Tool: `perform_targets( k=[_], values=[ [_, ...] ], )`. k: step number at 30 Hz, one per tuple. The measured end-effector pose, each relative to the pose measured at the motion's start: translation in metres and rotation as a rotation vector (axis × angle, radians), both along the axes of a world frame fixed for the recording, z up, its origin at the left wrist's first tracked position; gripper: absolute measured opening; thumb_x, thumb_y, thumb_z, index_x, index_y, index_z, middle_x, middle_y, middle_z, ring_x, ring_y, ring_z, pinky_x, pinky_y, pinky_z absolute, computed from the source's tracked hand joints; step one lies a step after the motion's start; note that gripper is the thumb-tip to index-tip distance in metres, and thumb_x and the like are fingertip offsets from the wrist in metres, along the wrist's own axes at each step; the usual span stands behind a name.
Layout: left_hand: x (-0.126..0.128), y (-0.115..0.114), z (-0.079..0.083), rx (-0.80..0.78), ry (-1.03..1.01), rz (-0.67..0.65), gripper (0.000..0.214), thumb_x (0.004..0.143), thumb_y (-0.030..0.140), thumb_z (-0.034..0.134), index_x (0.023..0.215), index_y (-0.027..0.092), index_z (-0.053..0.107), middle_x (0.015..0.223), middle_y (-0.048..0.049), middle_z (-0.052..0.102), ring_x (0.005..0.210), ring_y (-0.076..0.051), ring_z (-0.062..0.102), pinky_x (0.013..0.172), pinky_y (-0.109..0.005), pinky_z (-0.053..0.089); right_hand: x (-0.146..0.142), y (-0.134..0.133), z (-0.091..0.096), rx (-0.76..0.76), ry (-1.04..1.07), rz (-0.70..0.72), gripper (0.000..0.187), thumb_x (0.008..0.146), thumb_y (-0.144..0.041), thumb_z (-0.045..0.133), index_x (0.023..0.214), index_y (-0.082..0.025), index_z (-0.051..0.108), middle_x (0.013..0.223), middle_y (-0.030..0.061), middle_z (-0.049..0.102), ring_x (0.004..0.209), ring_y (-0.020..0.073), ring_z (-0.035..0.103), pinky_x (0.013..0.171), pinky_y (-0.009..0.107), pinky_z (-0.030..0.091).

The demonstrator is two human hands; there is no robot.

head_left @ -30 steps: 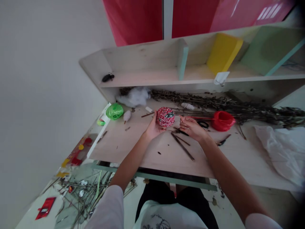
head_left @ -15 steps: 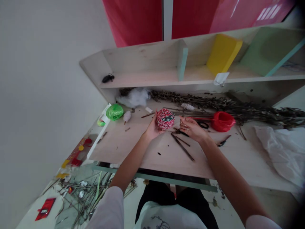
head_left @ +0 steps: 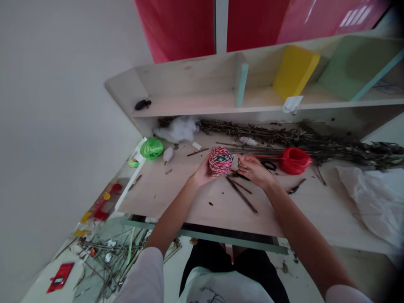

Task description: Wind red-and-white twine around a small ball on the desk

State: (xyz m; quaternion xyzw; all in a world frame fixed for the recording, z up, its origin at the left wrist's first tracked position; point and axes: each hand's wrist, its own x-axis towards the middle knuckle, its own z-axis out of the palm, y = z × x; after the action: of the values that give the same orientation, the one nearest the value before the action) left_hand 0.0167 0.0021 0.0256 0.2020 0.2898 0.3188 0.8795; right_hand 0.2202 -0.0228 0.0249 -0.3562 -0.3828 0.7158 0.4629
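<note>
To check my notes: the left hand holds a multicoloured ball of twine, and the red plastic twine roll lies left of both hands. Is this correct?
The side is wrong: the head view shows the red plastic twine roll right of the right hand. The left hand does hold the ball of twine.

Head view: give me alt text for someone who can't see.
Left hand holds a red, white and green twine ball over a desk; the right hand is close beside it. A red roll sits at right, a green ball at left, dry twigs behind.
</note>
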Motion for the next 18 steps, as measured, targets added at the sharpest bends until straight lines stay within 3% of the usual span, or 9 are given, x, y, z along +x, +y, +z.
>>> perform_targets(
  k=[5, 10, 13, 18],
  values=[
    [0.005, -0.003, 0.005, -0.098, -0.048, 0.042, 0.058, 0.097, 0.048, 0.026, 0.117, 0.005, 0.061, 0.088, -0.0167, 0.072, 0.067, -0.021, 0.069, 0.052, -0.026, 0.051, -0.002, 0.000, 0.001, 0.016, -0.032, 0.012, 0.044, 0.061, -0.047, 0.082, 0.065, -0.020, 0.048, 0.056, -0.0077, 0.035, 0.050, 0.0061, 0.027, 0.051, 0.023, 0.030],
    [0.010, -0.003, 0.005, -0.107, -0.034, 0.086, 0.052, 0.098, 0.041, 0.027, 0.122, 0.007, 0.058, 0.092, -0.0134, 0.072, 0.079, -0.022, 0.070, 0.066, -0.029, 0.055, -0.006, -0.001, 0.000, 0.021, -0.046, 0.027, 0.046, 0.059, -0.051, 0.082, 0.066, -0.020, 0.049, 0.054, -0.0077, 0.033, 0.049, 0.0063, 0.027, 0.050, 0.023, 0.031],
    [0.007, -0.001, 0.001, -0.107, 0.014, 0.028, 0.057, 0.097, 0.047, 0.026, 0.126, 0.009, 0.056, 0.087, -0.0132, 0.072, 0.073, -0.021, 0.070, 0.056, -0.027, 0.051, -0.007, -0.001, -0.001, 0.023, -0.056, 0.034, 0.045, 0.059, -0.052, 0.082, 0.068, -0.020, 0.051, 0.055, -0.0071, 0.034, 0.049, 0.0065, 0.028, 0.050, 0.024, 0.032],
    [0.000, -0.003, -0.004, 0.001, 0.021, -0.056, 0.086, 0.086, 0.072, 0.016, 0.122, 0.008, 0.060, 0.076, -0.0140, 0.070, 0.049, -0.016, 0.059, 0.038, -0.022, 0.036, -0.005, -0.001, -0.002, 0.019, -0.047, 0.020, 0.045, 0.059, -0.052, 0.082, 0.068, -0.020, 0.051, 0.054, -0.0076, 0.033, 0.049, 0.0058, 0.029, 0.050, 0.023, 0.033]
  ],
)
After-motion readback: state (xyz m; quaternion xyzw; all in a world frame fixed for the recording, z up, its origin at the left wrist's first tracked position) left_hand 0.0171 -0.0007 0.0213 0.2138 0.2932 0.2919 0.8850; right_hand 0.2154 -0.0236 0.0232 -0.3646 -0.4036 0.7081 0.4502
